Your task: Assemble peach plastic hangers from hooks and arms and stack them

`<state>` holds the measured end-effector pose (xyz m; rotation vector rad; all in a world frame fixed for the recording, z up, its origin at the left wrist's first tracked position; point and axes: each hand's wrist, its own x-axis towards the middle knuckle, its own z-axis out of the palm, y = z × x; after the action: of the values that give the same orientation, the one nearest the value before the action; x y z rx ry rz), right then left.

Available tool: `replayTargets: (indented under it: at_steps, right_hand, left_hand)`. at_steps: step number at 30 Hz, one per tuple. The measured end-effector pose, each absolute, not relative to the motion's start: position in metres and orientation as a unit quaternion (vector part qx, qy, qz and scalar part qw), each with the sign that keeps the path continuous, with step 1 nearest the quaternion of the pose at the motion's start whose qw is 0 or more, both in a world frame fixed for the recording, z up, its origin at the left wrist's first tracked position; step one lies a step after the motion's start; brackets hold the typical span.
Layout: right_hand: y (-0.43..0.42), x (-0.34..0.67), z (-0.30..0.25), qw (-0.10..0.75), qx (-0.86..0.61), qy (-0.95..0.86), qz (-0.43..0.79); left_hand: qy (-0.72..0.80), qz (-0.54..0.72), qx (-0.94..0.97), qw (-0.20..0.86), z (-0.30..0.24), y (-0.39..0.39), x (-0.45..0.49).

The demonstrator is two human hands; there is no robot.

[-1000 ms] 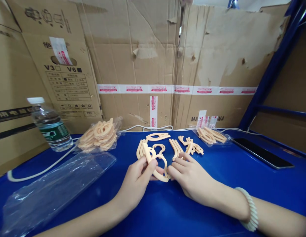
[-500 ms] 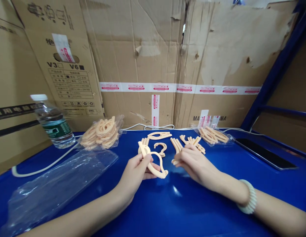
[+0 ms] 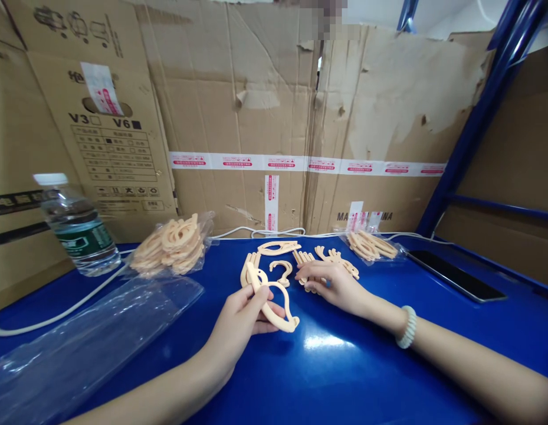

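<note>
My left hand (image 3: 240,321) is closed around a peach plastic hanger piece (image 3: 274,304), holding it just above the blue table (image 3: 327,378). My right hand (image 3: 333,283) reaches forward, fingers curled onto a small row of peach strip pieces (image 3: 305,260). A loose hook piece (image 3: 280,273) lies between the hands. A flat arm piece (image 3: 280,247) and several stacked pieces (image 3: 247,271) lie behind it. More forked pieces (image 3: 340,260) rest just right of my right hand.
A bag of peach hooks (image 3: 174,245) and a water bottle (image 3: 76,227) stand at the left. An empty clear bag (image 3: 92,336) and white cable (image 3: 52,319) lie front left. Another small bag of parts (image 3: 371,245) and a phone (image 3: 455,274) lie right. Cardboard boxes (image 3: 274,118) wall the back.
My right hand has left the hanger piece and moved forward onto the strip pieces. My left hand keeps hold of the hanger piece, now lifted slightly.
</note>
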<state>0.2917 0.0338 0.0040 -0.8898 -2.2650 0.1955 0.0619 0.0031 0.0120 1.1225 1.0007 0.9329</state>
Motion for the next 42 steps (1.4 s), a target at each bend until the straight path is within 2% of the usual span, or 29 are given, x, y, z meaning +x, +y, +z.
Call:
replayTargets:
  at_steps: [4,16,23,29,35,39,42]
  right_hand:
    - [0.032,0.291,0.004,0.315,-0.358,-0.874,0.090]
    - [0.018,0.302,0.013,0.201,-0.385,-0.900,0.017]
    - [0.020,0.305,0.013,0.191,-0.415,-0.889,0.015]
    - [-0.006,0.286,0.020,0.278,-0.356,-0.890,-0.053]
    - [-0.024,0.269,0.023,0.213,-0.280,-0.919,-0.176]
    - [-0.024,0.271,0.022,0.251,-0.302,-0.911,-0.125]
    - [-0.025,0.272,0.025,0.317,-0.339,-0.885,0.022]
  left_hand:
    - [0.448,0.407,0.488,0.629,0.014,0.002,0.062]
    - [0.466,0.446,0.455,0.614,0.016,0.004,0.064]
    - [0.406,0.475,0.466,0.627,0.012,0.004,0.060]
    - [0.374,0.471,0.572,0.558,0.011,0.007,0.057]
    - [0.346,0.464,0.651,0.491,0.015,0.007,0.055]
    - [0.355,0.477,0.676,0.435,0.017,0.005,0.053]
    - [0.355,0.490,0.703,0.374,0.019,0.006,0.051]
